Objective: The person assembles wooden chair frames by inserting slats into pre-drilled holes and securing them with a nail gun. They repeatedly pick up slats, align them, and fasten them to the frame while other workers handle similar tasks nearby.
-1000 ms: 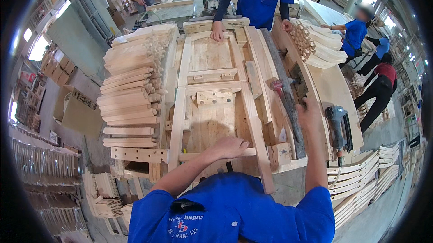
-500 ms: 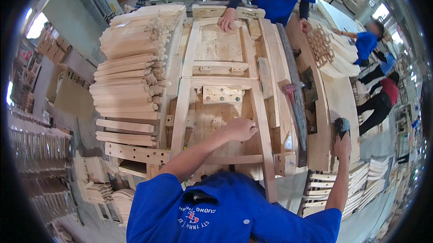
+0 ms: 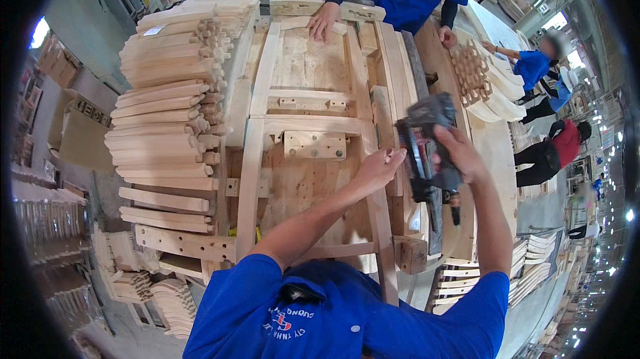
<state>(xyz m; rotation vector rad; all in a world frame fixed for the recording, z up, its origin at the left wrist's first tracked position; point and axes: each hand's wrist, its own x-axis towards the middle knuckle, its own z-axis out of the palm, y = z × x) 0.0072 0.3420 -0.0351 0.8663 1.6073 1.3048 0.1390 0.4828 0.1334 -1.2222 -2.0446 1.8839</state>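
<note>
My right hand [image 3: 460, 152] is wrapped round the grip of a black nail gun [image 3: 430, 116], raised beside the right side of a pale wooden frame [image 3: 250, 182]. My left hand [image 3: 381, 171] hovers at the frame's right rail, its fingertips pinched together close to the gun's front. Anything small between those fingers is hidden from view. The frame lies over a wooden work board, with a drilled wooden block [image 3: 313, 145] inside it below the middle crossbar [image 3: 310, 125].
Stacked wooden slats [image 3: 163, 119] line the left side. Across the bench, a co-worker's hand [image 3: 323, 22] rests on the frame's far end. Shaped wooden parts [image 3: 490, 79] are piled at the right. Further workers stand beyond them. A cardboard box [image 3: 80, 132] stands on the left floor.
My right hand has lifted the nail gun from the right-hand bench and brought it left and up to the frame. My left hand has moved slightly right and farther away along the rail.
</note>
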